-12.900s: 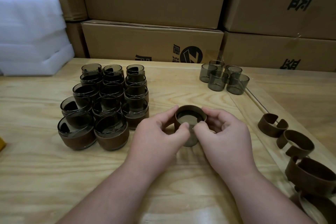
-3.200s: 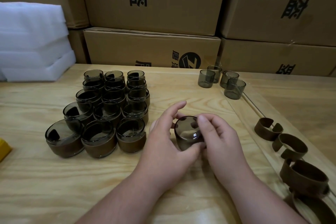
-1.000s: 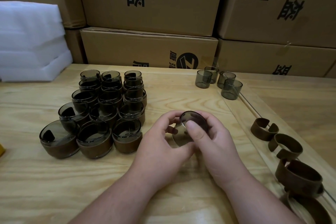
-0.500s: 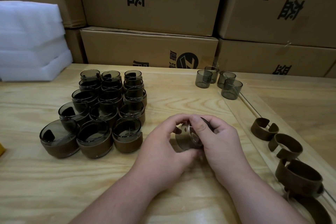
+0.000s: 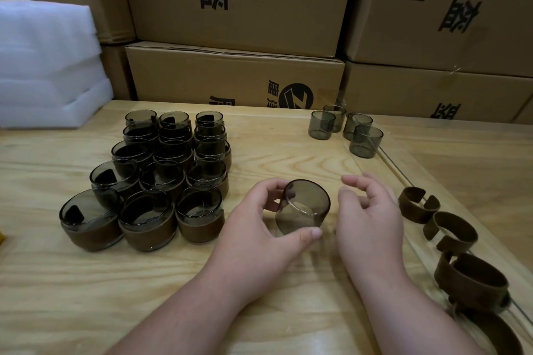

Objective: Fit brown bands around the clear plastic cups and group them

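My left hand [image 5: 259, 228] grips a smoky clear plastic cup [image 5: 302, 210] with no band on it, tipped on its side with its base turned toward me. My right hand [image 5: 369, 219] hovers just right of the cup, fingers loosely curled and holding nothing. A cluster of banded cups [image 5: 161, 179] stands in rows at the left of the wooden table [image 5: 57, 282]. Several bare cups [image 5: 346, 130] stand at the back right. Loose brown bands [image 5: 450, 230] lie in a line along the right side.
Stacked cardboard boxes [image 5: 230, 72] wall off the back of the table. White foam sheets [image 5: 46, 66] are piled at the back left. A clear strip [image 5: 403, 170] runs diagonally along the table's right part, beside the bands.
My right hand has let go of the cup and moved off to the right. The cup, held by both hands before, now rests in my left hand alone, tipped over.
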`<state>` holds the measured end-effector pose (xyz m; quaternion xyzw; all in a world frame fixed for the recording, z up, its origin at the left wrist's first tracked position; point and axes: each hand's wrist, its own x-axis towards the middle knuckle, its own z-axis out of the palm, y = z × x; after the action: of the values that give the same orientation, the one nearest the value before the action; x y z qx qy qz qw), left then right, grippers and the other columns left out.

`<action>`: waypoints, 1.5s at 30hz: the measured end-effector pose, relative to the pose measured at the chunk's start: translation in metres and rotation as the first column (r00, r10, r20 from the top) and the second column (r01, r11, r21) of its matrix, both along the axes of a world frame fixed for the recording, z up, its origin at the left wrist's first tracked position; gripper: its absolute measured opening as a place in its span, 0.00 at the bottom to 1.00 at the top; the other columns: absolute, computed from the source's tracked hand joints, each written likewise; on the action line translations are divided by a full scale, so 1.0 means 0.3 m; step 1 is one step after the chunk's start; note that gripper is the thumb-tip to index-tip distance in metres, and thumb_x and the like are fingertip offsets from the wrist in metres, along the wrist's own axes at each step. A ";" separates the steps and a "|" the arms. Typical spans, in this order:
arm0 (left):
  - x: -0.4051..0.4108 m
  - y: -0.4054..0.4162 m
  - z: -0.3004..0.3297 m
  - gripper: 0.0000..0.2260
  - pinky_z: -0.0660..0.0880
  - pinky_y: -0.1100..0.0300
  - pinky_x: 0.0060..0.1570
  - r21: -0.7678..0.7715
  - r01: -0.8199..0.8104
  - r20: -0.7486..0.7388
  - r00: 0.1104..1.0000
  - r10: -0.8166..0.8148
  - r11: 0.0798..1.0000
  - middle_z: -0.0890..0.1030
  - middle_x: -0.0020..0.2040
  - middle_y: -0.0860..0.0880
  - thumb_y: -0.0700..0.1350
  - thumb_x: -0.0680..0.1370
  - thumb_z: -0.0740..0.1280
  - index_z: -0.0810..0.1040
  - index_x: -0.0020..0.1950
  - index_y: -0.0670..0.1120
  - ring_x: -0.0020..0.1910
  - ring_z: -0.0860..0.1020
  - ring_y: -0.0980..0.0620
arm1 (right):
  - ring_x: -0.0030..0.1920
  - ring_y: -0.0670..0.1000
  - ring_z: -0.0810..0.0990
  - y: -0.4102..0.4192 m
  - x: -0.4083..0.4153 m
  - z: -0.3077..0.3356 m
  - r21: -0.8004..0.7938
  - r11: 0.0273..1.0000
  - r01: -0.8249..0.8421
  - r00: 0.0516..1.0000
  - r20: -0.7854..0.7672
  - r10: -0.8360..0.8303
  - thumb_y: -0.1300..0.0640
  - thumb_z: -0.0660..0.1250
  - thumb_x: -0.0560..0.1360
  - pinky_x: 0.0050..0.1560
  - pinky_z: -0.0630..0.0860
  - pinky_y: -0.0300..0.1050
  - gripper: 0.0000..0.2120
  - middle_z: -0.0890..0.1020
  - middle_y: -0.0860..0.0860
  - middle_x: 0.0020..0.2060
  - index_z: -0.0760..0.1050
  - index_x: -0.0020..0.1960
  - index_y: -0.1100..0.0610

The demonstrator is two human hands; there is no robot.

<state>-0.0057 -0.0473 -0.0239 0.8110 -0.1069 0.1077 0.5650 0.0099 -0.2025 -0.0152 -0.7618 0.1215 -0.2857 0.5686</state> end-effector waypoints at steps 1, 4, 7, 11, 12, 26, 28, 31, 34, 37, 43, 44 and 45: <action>0.000 0.001 -0.001 0.29 0.68 0.76 0.51 0.002 -0.003 -0.005 1.000 0.003 1.000 0.81 0.56 0.66 0.58 0.61 0.79 0.75 0.60 0.62 0.58 0.78 0.65 | 0.48 0.39 0.79 -0.011 0.003 -0.002 -0.028 0.999 0.018 1.000 -0.020 -0.019 0.58 0.66 0.78 0.41 0.65 0.19 0.09 0.69 0.43 0.69 0.79 0.51 0.44; -0.001 0.005 -0.005 0.29 0.68 0.77 0.51 0.031 -0.005 -0.025 1.000 0.005 1.000 0.82 0.56 0.65 0.54 0.64 0.83 0.75 0.60 0.62 0.58 0.78 0.66 | 0.56 0.46 0.78 -0.039 0.007 -0.007 -0.112 0.993 0.042 0.997 -0.056 -0.048 0.57 0.65 0.78 0.43 0.67 0.28 0.11 0.63 0.44 0.75 0.77 0.57 0.44; -0.005 0.006 -0.006 0.28 0.68 0.76 0.54 0.094 0.010 -0.052 0.999 -0.005 0.995 0.81 0.56 0.64 0.53 0.66 0.83 0.75 0.60 0.61 0.58 0.76 0.67 | 0.58 0.47 0.78 -0.058 0.007 -0.007 -0.194 0.980 0.052 0.993 -0.098 -0.072 0.56 0.65 0.78 0.45 0.69 0.37 0.13 0.60 0.45 0.78 0.77 0.60 0.45; -0.014 -0.006 -0.003 0.29 0.72 0.61 0.65 0.204 0.063 -0.075 0.996 -0.048 0.977 0.80 0.56 0.65 0.61 0.62 0.77 0.74 0.61 0.61 0.60 0.76 0.64 | 0.64 0.51 0.76 -0.065 0.011 -0.007 -0.231 0.971 0.067 0.973 -0.200 -0.115 0.54 0.65 0.77 0.54 0.68 0.45 0.18 0.54 0.48 0.81 0.76 0.66 0.47; -0.015 -0.008 -0.002 0.29 0.72 0.59 0.66 0.214 0.069 -0.081 0.995 -0.052 0.975 0.80 0.57 0.64 0.62 0.62 0.75 0.73 0.61 0.61 0.61 0.76 0.64 | 0.66 0.53 0.75 -0.065 0.012 -0.006 -0.239 0.969 0.070 0.968 -0.220 -0.124 0.53 0.65 0.77 0.56 0.68 0.45 0.19 0.52 0.49 0.82 0.75 0.68 0.48; -0.018 -0.002 0.000 0.36 0.70 0.61 0.70 0.206 0.118 -0.101 0.990 -0.098 0.972 0.77 0.62 0.65 0.70 0.60 0.70 0.64 0.67 0.75 0.66 0.73 0.67 | 0.53 0.51 0.78 -0.073 0.016 -0.009 -0.201 0.973 0.112 0.946 -0.279 -0.166 0.52 0.65 0.77 0.42 0.64 0.43 0.11 0.61 0.48 0.74 0.74 0.59 0.48; -0.018 -0.003 0.001 0.36 0.70 0.62 0.69 0.211 0.114 -0.100 0.991 -0.094 0.971 0.77 0.62 0.65 0.70 0.60 0.70 0.64 0.67 0.75 0.65 0.72 0.68 | 0.53 0.49 0.75 -0.075 0.018 -0.010 -0.204 0.973 0.105 0.946 -0.282 -0.162 0.52 0.65 0.77 0.42 0.62 0.41 0.15 0.60 0.48 0.75 0.76 0.63 0.50; -0.018 -0.002 0.001 0.36 0.70 0.62 0.68 0.214 0.109 -0.099 0.991 -0.089 0.971 0.77 0.61 0.66 0.71 0.60 0.69 0.64 0.67 0.74 0.65 0.72 0.68 | 0.52 0.45 0.66 -0.077 0.020 -0.011 -0.224 0.970 0.091 0.945 -0.287 -0.155 0.52 0.65 0.78 0.47 0.62 0.40 0.19 0.61 0.47 0.74 0.75 0.68 0.54; -0.017 -0.002 -0.002 0.36 0.70 0.60 0.69 0.214 0.108 -0.098 0.991 -0.089 0.971 0.77 0.62 0.66 0.71 0.60 0.69 0.64 0.67 0.75 0.65 0.73 0.67 | 0.52 0.46 0.67 -0.079 0.019 -0.016 -0.243 0.967 0.080 0.942 -0.298 -0.153 0.51 0.65 0.78 0.53 0.64 0.42 0.22 0.63 0.46 0.70 0.75 0.70 0.57; -0.016 -0.003 -0.005 0.34 0.71 0.59 0.69 0.205 0.111 -0.098 0.991 -0.092 0.972 0.78 0.61 0.65 0.70 0.60 0.69 0.65 0.66 0.75 0.65 0.74 0.66 | 0.51 0.49 0.70 -0.079 0.021 -0.019 -0.247 0.966 0.077 0.934 -0.321 -0.157 0.49 0.64 0.77 0.53 0.65 0.45 0.24 0.62 0.45 0.62 0.74 0.71 0.56; -0.014 -0.004 -0.007 0.31 0.71 0.61 0.67 0.199 0.106 -0.091 0.992 -0.089 0.974 0.78 0.60 0.66 0.70 0.60 0.70 0.64 0.62 0.79 0.64 0.74 0.67 | 0.65 0.53 0.72 -0.073 0.025 -0.022 -0.283 0.956 0.071 0.931 -0.326 -0.165 0.49 0.64 0.77 0.59 0.67 0.47 0.25 0.63 0.50 0.75 0.75 0.72 0.57; -0.014 -0.004 -0.008 0.32 0.71 0.61 0.67 0.201 0.105 -0.090 0.992 -0.089 0.974 0.78 0.61 0.66 0.70 0.60 0.70 0.64 0.62 0.79 0.64 0.74 0.67 | 0.71 0.54 0.69 -0.070 0.024 -0.020 -0.296 0.953 0.068 0.929 -0.329 -0.169 0.49 0.64 0.77 0.64 0.67 0.49 0.25 0.63 0.50 0.77 0.75 0.72 0.58; -0.014 -0.004 -0.009 0.32 0.71 0.61 0.67 0.201 0.104 -0.089 0.992 -0.088 0.974 0.78 0.61 0.66 0.70 0.60 0.70 0.65 0.63 0.78 0.64 0.74 0.67 | 0.75 0.55 0.66 -0.069 0.022 -0.019 -0.306 0.950 0.062 0.928 -0.332 -0.168 0.49 0.64 0.77 0.68 0.66 0.51 0.26 0.63 0.51 0.78 0.75 0.72 0.58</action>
<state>-0.0099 -0.0484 -0.0266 0.8625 -0.1340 0.0363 0.4866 0.0166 -0.2232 -0.0208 -0.8672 0.2234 -0.1919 0.4016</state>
